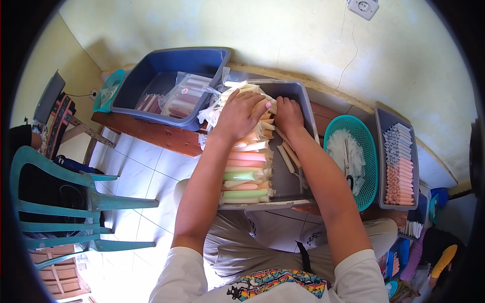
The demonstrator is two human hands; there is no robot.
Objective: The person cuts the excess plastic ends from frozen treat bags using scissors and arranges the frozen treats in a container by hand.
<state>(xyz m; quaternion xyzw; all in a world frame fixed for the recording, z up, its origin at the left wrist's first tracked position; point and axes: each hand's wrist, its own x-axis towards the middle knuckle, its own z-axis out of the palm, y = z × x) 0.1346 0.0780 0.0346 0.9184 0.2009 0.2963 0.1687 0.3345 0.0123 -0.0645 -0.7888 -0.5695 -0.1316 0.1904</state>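
In front of me is a grey tub (299, 86) with a tall stack of filled plastic tubes that look like ice pops (245, 156), in cream, orange, pink and green. My left hand (241, 113) lies over the far end of the stack, its fingers stretched out on the pale tubes. Against the stack's right side is my right hand (289, 116), with its fingers curled in. Whatever those fingers hold, if anything, is hidden. A few loose ice pops (286, 157) rest on the tub floor below my right wrist.
A blue tub (151, 63) with bagged tubes stands left. To the right are a turquoise basket (373, 166) holding clear plastic and scissors (346, 159), then a grey tray (382, 121) of tied tubes. A green chair (96, 202) stands left; another person's sleeve (444, 260) shows lower right.
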